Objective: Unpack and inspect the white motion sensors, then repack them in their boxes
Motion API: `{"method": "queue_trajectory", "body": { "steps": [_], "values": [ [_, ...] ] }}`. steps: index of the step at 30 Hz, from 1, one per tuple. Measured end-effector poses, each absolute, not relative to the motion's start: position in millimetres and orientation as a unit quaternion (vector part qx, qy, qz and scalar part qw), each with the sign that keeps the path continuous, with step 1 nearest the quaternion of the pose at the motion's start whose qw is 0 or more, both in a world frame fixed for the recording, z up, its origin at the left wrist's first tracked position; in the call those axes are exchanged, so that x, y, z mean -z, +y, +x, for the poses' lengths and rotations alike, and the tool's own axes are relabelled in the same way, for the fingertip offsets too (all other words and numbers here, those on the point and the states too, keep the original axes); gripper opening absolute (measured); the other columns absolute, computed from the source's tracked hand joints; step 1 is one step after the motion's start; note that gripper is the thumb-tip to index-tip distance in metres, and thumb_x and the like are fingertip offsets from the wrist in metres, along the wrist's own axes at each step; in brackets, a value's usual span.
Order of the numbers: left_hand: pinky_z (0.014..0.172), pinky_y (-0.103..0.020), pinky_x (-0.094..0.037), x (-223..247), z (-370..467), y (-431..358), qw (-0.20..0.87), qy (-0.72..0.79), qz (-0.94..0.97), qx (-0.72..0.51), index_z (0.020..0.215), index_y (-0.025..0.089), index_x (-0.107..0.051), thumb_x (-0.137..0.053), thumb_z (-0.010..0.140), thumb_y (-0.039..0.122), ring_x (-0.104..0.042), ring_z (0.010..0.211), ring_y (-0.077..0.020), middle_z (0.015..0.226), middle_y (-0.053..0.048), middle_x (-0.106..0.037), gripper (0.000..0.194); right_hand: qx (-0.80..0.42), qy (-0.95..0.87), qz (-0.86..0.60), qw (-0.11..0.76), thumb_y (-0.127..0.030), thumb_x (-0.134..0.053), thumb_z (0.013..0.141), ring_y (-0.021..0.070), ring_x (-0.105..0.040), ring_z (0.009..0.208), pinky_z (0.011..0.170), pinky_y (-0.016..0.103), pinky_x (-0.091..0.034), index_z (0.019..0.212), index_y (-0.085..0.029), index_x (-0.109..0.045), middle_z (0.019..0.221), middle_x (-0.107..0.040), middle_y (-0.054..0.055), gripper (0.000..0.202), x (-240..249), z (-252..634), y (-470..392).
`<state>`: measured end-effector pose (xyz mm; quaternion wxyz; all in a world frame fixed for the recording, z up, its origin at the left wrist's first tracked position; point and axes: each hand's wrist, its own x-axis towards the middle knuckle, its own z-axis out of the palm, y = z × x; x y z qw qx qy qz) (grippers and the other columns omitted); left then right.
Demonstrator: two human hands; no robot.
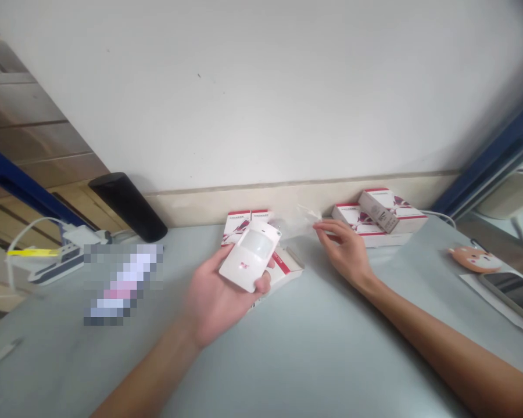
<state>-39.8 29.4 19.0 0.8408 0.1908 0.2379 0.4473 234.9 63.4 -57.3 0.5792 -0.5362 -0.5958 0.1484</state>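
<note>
A white motion sensor (248, 258) with a curved lens and a small red mark rests in my left hand (215, 296), its fingers and thumb around the edges. Behind and partly under it lies an opened white and red box (287, 268) on the table. To the right, my right hand (346, 249) pinches the edge of a clear plastic bag (300, 223) between thumb and fingertips. The bag stands near the wall, and its outline is faint.
White and red boxes (235, 225) stand behind the sensor, and several more boxes (396, 212) are stacked at the back right. On the left are a black cylinder (128, 206), a power strip (61, 262) and a blurred-out device (124, 284). A phone (516, 296) and an orange animal-faced item (475, 259) lie right.
</note>
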Motion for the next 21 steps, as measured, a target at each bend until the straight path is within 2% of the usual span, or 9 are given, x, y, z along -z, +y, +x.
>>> {"method": "queue_trajectory", "body": {
  "steps": [9,14,17,21],
  "values": [
    [0.065,-0.034,-0.049,-21,-38,28,0.824,0.262,0.231,-0.446,0.12,0.016,-0.068,-0.055,0.1,0.028,-0.066,0.093,-0.0283,0.113,-0.017,-0.068,0.027,-0.078,-0.659,-0.487,0.568,-0.037,-0.062,0.102,0.0259,-0.075,0.106,0.1,0.048,-0.062,0.101,-0.032,-0.081,0.113,-0.079,0.005,0.02,54,232,56],
    [0.069,-0.036,-0.048,-18,-41,27,0.824,0.276,0.314,-0.382,0.117,0.009,-0.071,-0.05,0.102,0.035,-0.062,0.07,-0.0216,0.1,-0.019,-0.07,0.037,-0.062,-0.646,-0.478,0.592,-0.036,-0.063,0.101,0.0266,-0.076,0.102,0.093,0.048,-0.064,0.102,-0.033,-0.08,0.111,-0.079,0.005,0.017,54,231,54],
    [0.071,-0.036,-0.047,-15,-40,25,0.826,0.273,0.336,-0.361,0.122,0.007,-0.07,-0.047,0.103,0.035,-0.061,0.068,-0.0202,0.102,-0.021,-0.072,0.041,-0.061,-0.642,-0.473,0.601,-0.031,-0.063,0.101,0.026,-0.076,0.1,0.089,0.046,-0.066,0.102,-0.033,-0.078,0.11,-0.078,0.006,0.015,54,230,52],
    [0.067,-0.034,-0.046,-14,-36,23,0.818,0.287,0.337,-0.367,0.125,0.01,-0.069,-0.047,0.103,0.031,-0.063,0.069,-0.0206,0.103,-0.02,-0.073,0.037,-0.062,-0.642,-0.463,0.608,-0.024,-0.06,0.101,0.0244,-0.075,0.099,0.086,0.043,-0.065,0.102,-0.032,-0.075,0.109,-0.078,0.005,0.016,56,229,49]
  ]
}}
